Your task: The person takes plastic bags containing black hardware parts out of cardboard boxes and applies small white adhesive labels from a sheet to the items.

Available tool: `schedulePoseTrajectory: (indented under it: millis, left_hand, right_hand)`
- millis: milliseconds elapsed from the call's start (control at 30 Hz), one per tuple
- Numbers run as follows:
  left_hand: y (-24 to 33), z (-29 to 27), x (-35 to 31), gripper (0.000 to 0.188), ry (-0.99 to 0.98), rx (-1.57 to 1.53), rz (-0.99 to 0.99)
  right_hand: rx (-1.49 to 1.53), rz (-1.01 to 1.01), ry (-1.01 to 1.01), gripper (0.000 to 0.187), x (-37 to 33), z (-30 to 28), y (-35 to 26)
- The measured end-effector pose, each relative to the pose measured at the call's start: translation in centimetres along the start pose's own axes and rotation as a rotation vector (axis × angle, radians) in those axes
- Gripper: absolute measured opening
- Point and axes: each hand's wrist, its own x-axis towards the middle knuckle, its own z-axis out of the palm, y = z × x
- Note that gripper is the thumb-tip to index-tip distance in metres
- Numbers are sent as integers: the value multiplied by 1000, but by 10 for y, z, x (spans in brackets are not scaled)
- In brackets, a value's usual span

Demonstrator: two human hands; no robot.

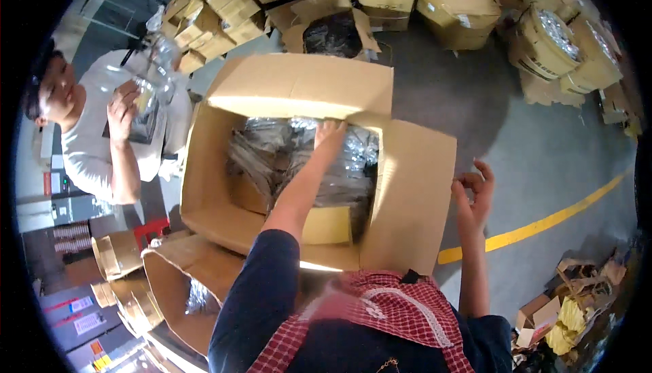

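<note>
A large open cardboard box (414,189) stands in front of me with its flaps folded out. Inside lie several grey items in clear plastic bags (272,135), and a flat piece of cardboard (326,225) shows on the near side. My left hand (330,134) reaches deep into the box, its fingers bent down over a shiny clear plastic bag (356,147) near the far wall; the fingertips are hidden. Beside the right flap's outer edge, my right hand (477,193) is raised with loosely bent fingers and the thumb apart, holding nothing visible.
At the left a co-worker (102,128) in a white shirt handles clear plastic (159,67). Another open carton (170,285) stands at the near left. Filled cartons (455,6) line the far side. A yellow line (536,227) crosses the floor beside scrap cardboard (536,318).
</note>
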Motion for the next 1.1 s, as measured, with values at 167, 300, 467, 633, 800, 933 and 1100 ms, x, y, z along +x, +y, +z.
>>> schedulePoseTrajectory:
  millis: [167, 300, 467, 633, 800, 933, 1100]
  left_hand:
    - [-14, -26, 6, 49, -61, 32, 213]
    - [-38, -45, -28, 50, -104, 71, 209]
    - [-28, -86, -92, 25, 136, -418, -89]
    - [-39, -134, -168, 30, 499, -729, -145]
    - [-45, -223, -247, 20, 233, -1738, -694]
    - [-46, -248, -301, 28, 264, -1948, -699]
    - [-37, -255, -352, 34, 240, -2067, -704]
  right_hand:
    - [112, 116, 80, 51, -4, -26, 11]
    - [225, 152, 123, 47, 0, -26, 7]
    - [186, 8, 78, 43, 21, 0, -6]
    - [270, -66, -96, 40, 26, 40, -51]
    - [343, -265, -242, 38, 34, 54, -96]
    - [497, -397, -365, 42, 43, 66, -137]
    - [741, -326, -480, 43, 24, 75, -200]
